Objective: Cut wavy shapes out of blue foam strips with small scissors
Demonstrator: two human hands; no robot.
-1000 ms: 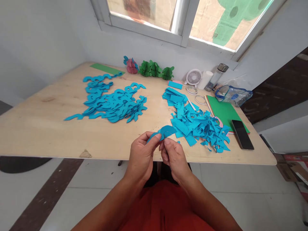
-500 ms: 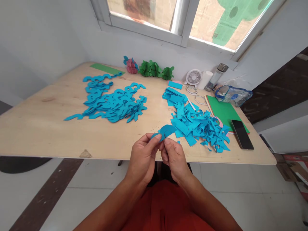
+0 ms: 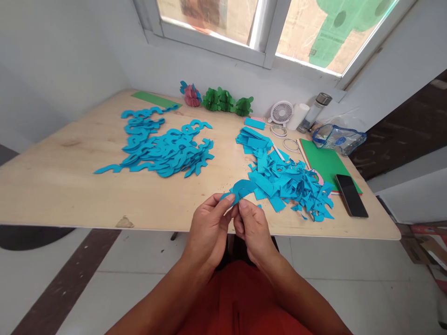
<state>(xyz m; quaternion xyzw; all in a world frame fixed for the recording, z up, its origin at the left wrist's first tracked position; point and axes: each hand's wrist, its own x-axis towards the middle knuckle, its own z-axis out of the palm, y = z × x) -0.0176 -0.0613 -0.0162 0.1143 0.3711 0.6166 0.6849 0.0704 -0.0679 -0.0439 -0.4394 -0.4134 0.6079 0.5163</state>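
The blue paper arc [image 3: 243, 187] has turned slightly; the left hand [image 3: 209, 228] and right hand [image 3: 253, 232] both pinch it, above the table [image 3: 70, 186], just beside the scrap pile [image 3: 286, 184].

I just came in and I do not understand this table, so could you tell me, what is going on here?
A person is holding a curved piece of blue paper, pinched between the left hand and the right hand, above a wooden table. To the right of the hands lies a heap of blue paper strips and scraps. Further left lies a pile of curved blue cut-outs. Green paper decorations stand near the wall.
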